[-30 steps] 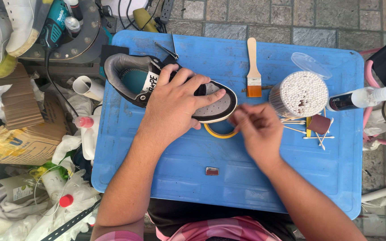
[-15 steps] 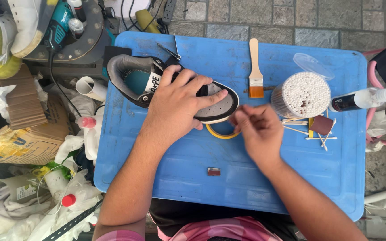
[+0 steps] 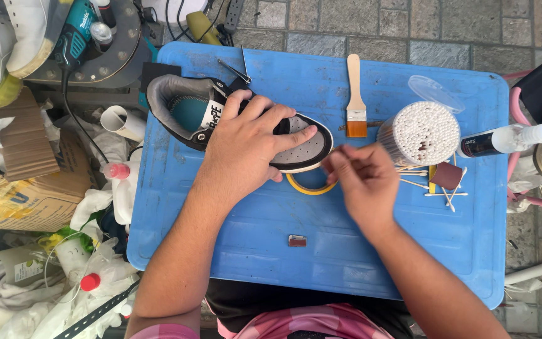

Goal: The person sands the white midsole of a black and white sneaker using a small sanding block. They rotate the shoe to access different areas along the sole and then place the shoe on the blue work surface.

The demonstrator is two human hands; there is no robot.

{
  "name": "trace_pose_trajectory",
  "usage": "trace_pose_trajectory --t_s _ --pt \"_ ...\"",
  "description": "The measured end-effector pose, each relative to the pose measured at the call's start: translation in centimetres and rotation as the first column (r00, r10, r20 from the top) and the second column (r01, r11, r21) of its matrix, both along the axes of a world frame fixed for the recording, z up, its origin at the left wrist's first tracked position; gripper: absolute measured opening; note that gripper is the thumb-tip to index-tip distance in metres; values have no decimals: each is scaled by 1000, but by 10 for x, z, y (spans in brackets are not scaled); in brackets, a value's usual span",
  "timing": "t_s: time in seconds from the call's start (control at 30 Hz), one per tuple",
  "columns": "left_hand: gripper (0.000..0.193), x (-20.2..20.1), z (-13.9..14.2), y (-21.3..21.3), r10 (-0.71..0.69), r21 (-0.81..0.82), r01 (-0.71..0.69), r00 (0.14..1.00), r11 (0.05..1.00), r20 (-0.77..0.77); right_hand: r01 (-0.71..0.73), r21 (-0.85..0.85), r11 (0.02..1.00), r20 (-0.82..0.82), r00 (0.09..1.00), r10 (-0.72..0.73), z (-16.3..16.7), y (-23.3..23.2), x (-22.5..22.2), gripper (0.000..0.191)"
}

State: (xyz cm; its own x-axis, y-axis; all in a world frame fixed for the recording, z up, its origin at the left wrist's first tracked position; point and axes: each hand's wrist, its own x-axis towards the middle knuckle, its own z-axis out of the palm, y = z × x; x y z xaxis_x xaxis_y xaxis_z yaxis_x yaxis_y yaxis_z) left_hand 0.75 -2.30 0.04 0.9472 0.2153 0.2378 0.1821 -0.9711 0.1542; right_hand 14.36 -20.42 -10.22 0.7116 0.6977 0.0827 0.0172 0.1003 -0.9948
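Blue plastic table (image 3: 233,251) carries a grey, black and white low-top sneaker (image 3: 186,110) lying near its far left corner, and the left hand (image 3: 249,147) lies spread flat over the shoe's middle, pressing it down. The right hand (image 3: 362,182) hovers just beside the toe with fingertips (image 3: 334,164) pinched together over a yellow tape ring (image 3: 308,187); whether they grip anything I cannot tell. A wooden-handled brush (image 3: 354,97) and a round tub of cotton swabs (image 3: 423,133) stand to the right.
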Motion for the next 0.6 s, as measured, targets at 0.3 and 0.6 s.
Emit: trace_pose_trajectory --t_s 0.3,0.6 --pt "90 -1 2 0 -2 -25 3 1000 1000 14 -64 92 994 9 998 63 5 -6 16 14" --pt "90 0 4 -2 27 -48 -26 1000 999 15 -153 93 984 -84 983 161 4 -5 22 23"
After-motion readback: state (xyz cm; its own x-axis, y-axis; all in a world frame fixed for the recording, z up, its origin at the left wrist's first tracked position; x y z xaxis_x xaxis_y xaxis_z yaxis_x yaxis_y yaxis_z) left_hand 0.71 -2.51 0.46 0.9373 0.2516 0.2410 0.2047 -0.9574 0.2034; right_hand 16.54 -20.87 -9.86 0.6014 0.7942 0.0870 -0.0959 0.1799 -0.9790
